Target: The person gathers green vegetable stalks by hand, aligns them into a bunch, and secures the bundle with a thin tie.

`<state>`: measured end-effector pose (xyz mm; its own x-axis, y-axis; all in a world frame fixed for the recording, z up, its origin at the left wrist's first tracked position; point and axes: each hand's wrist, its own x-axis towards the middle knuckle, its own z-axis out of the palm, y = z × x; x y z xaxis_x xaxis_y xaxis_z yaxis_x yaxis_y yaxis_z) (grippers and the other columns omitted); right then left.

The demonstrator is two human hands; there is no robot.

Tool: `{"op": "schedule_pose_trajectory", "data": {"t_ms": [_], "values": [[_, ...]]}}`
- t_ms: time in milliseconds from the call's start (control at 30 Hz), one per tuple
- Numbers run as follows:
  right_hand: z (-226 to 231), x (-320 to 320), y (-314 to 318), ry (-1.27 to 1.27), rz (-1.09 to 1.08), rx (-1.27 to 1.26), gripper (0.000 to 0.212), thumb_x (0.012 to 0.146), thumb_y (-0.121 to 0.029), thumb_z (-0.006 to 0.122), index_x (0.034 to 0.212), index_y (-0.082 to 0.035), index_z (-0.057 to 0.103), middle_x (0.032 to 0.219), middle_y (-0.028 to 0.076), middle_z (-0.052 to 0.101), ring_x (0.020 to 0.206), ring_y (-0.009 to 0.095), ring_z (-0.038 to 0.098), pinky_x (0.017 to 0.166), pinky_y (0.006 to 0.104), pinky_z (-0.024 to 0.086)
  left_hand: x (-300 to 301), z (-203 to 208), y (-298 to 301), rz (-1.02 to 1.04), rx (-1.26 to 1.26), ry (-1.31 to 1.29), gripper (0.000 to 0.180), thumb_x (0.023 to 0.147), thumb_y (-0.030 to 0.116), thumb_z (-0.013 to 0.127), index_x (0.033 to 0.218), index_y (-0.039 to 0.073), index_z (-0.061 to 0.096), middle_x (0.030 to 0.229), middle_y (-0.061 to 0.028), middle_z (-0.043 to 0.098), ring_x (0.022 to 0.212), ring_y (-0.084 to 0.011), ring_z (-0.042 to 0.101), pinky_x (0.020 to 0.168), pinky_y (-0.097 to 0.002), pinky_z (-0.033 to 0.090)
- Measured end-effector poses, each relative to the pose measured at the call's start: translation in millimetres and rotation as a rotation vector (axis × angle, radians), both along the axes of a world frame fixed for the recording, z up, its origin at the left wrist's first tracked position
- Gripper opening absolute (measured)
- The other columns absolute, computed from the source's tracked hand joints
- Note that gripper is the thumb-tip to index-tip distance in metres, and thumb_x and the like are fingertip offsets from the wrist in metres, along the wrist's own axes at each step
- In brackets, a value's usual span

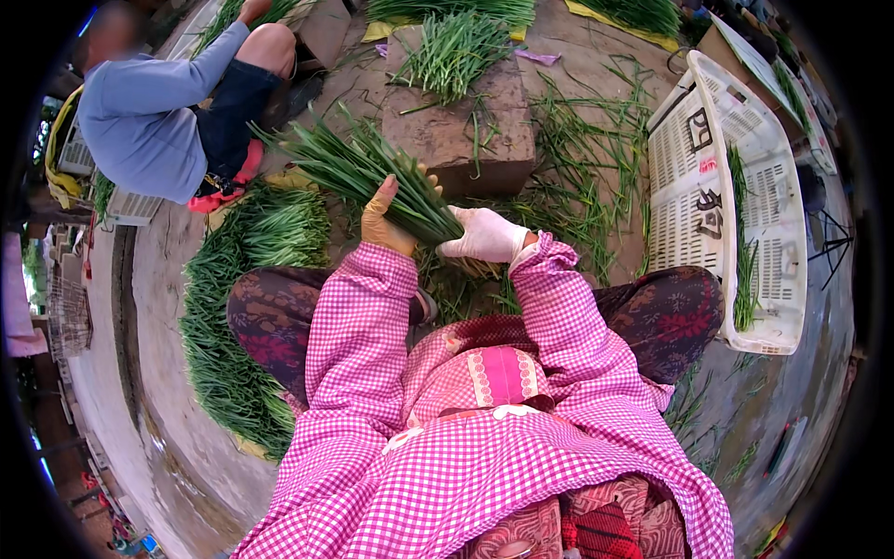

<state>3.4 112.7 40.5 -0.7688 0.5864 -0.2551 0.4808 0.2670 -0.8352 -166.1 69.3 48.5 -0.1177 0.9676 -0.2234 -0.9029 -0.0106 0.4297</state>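
Observation:
A bundle of long green garlic chives (pixel 358 172) is held in front of me, leaves pointing to the far left. My left hand (pixel 386 219), in a yellowish glove, wraps round its middle with the thumb on top. At the stem end my right hand (pixel 489 235), in a white glove, closes on the bundle; some of its fingers are hidden. Just beyond my hands stands a brown block (pixel 461 140), bearing a loose heap of chives (pixel 456 51). A large pile of chives (pixel 233 317) lies on the ground beside my left knee.
A white slotted plastic crate (pixel 684 186) stands tilted at my right, a few chives hanging over its side. Loose leaves (pixel 587 149) litter the ground between it and the block. At far left a person (pixel 154 116) in a blue top sits low; more chives (pixel 633 14) lie at the back.

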Motion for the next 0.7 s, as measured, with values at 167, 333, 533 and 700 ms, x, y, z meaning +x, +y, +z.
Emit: {"op": "schedule_pose_trajectory", "data": {"t_ms": [167, 333, 533, 700], "values": [[8, 1, 2, -0.021, 0.065, -0.030, 0.063, 0.076, -0.038, 0.064, 0.125, -0.002, 0.049, 0.105, 0.023, 0.062, 0.100, 0.036, 0.059, 0.086, 0.0380, 0.046, 0, -8, -1, 0.014, 0.043, 0.098, 0.039, 0.084, 0.010, 0.063, 0.121, 0.004, 0.053, 0.091, -0.0102, 0.066, 0.087, -0.0251, 0.064, 0.087, -0.0464, 0.050], [8, 8, 2, 0.039, -0.026, 0.013, 0.068, 0.080, -0.050, 0.062, 0.129, -0.005, 0.048, 0.111, 0.023, 0.061, 0.106, 0.036, 0.057, 0.090, 0.0385, 0.044, -3, -15, 1, 0.034, -0.203, 0.170, 0.029, 0.081, 0.007, 0.066, 0.109, 0.004, 0.059, 0.086, -0.0087, 0.065, 0.081, -0.0247, 0.063, 0.082, -0.0430, 0.051], [4, 5, 4, 0.239, -0.274, -0.071, 0.044, 0.088, -0.036, 0.061, 0.116, -0.002, 0.059, 0.107, 0.015, 0.064, 0.102, 0.027, 0.060, 0.088, 0.0323, 0.045, 0, -20, 1, 0.043, -0.133, 0.158, 0.021, 0.078, 0.004, 0.065, 0.098, 0.005, 0.060, 0.089, -0.0092, 0.065, 0.083, -0.0257, 0.062, 0.078, -0.0433, 0.051], [-4, 11, 13, 0.503, -0.357, -0.280, 0.026, 0.091, -0.022, 0.058, 0.102, 0.000, 0.065, 0.092, 0.004, 0.067, 0.090, 0.014, 0.062, 0.082, 0.0258, 0.046, 10, -3, 2, 0.108, -0.168, 0.102, 0.018, 0.081, 0.005, 0.062, 0.098, 0.007, 0.060, 0.088, -0.0074, 0.064, 0.084, -0.0260, 0.062, 0.082, -0.0444, 0.050]]}}
